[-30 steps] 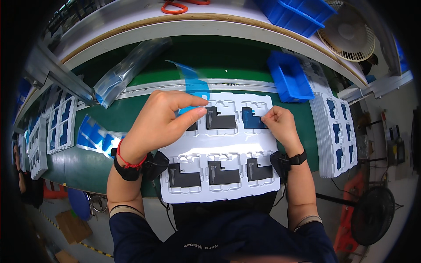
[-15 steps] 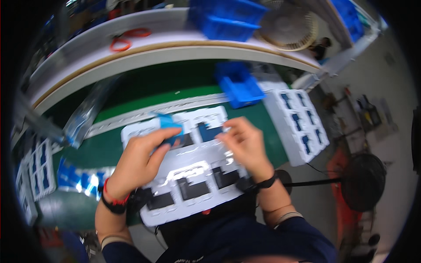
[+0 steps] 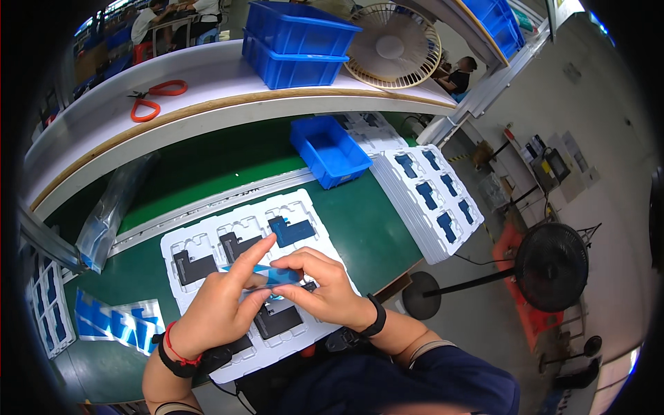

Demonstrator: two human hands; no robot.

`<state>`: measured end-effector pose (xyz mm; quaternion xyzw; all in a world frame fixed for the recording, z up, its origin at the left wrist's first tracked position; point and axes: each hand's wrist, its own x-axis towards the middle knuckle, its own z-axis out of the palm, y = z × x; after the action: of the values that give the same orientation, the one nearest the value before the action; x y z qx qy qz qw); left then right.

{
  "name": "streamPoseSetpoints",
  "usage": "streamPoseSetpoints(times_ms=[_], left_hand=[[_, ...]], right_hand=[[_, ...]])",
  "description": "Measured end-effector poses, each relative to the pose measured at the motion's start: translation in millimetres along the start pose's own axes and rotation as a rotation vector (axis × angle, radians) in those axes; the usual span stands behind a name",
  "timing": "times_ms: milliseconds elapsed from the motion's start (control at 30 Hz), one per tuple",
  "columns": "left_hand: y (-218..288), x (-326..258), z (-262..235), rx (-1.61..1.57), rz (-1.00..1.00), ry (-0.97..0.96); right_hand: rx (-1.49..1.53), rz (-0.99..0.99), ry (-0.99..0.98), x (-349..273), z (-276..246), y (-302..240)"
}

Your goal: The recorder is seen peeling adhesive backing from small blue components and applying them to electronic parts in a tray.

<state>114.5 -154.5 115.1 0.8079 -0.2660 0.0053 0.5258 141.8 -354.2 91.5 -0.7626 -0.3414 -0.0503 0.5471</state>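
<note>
At the lower middle of the frame, the left hand has thumb and forefinger spread around a strip of thin, glossy blue film; whether it pinches the strip is hard to make out. The right hand, thumb and forefinger slightly parted, holds the strip's right end above a moulded white plastic tray. Flat, matt black L-shaped pieces sit in its recesses, one with a shiny blue face; the hands partly hide the nearer row. At left, patterned film sheets lie on the smooth green tabletop, near a crinkled clear bag. Beyond are a smooth-walled blue bin and ribbed tray stack. Farther up, orange-handled pliers rest on the shelf; the left-edge trays fade into dark vignetting.
</note>
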Motion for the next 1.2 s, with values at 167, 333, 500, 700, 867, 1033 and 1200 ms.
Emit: streamPoseSetpoints(times_ms=[167, 333, 500, 700, 867, 1033, 1200], left_hand=[[2.1, 2.6, -4.1, -0.015, 0.001, -0.043], [7.1, 4.9, -3.8, 0.000, -0.032, 0.011], [3.3, 2.5, -3.6, 0.038, -0.064, 0.032], [1.3, 2.2, -3.9, 0.083, -0.033, 0.082], [-0.2, 1.4, -6.7, 0.148, 0.007, 0.078], [-1.9, 3.3, -7.4, 0.189, -0.003, 0.214], [-7.5, 4.0, -10.1, 0.217, -0.005, 0.223]], right_hand=[[-0.018, -0.032, 0.025, -2.9, 1.2, 4.1], [-0.020, -0.004, 0.068, -5.1, 1.5, 1.7], [-0.044, -0.084, 0.121, -5.1, -0.8, 2.5], [-0.069, -0.197, 0.160, -6.7, -2.7, 2.1], [0.212, -0.105, 0.139, -12.8, -11.8, 6.0], [0.763, -0.053, 0.448, -10.5, -32.7, 9.2], [0.804, -0.048, 0.463, -9.5, -40.9, 8.0]])
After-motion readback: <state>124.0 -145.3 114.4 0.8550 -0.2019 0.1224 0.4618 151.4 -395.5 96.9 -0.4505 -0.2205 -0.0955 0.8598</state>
